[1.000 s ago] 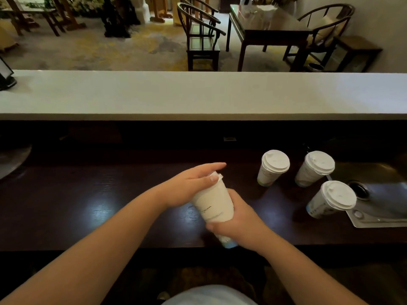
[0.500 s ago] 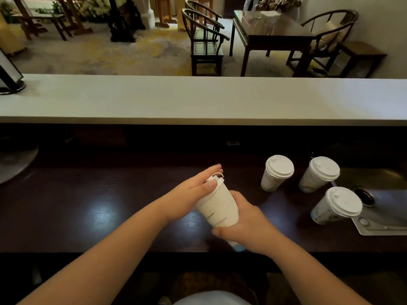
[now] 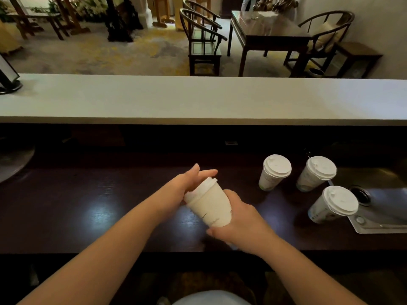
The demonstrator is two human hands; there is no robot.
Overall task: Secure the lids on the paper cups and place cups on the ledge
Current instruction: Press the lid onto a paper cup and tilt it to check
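My right hand [image 3: 237,223] grips a white paper cup [image 3: 211,205] low on its body and holds it tilted to the left above the dark counter [image 3: 99,212]. The cup's white lid [image 3: 203,186] sits on its rim. With fingers straight, my left hand [image 3: 191,179] presses its palm against the lid. Three more lidded paper cups stand to the right: one [image 3: 274,171] at the back, one [image 3: 316,173] beside it, and one [image 3: 332,204] nearer, at the sink's edge. The white ledge [image 3: 198,100] runs across above the counter and has no cup on it.
A metal sink [image 3: 383,208] with a drain is set into the counter at the right. A dark stand [image 3: 7,78] sits on the ledge's far left end. A round metal plate [image 3: 13,159] lies at the left. Chairs and tables fill the room beyond.
The lid went from crooked with a raised edge to flat on the rim. My left hand shifted from over the lid to its left side, fingers straightened. The cup tilted further left.
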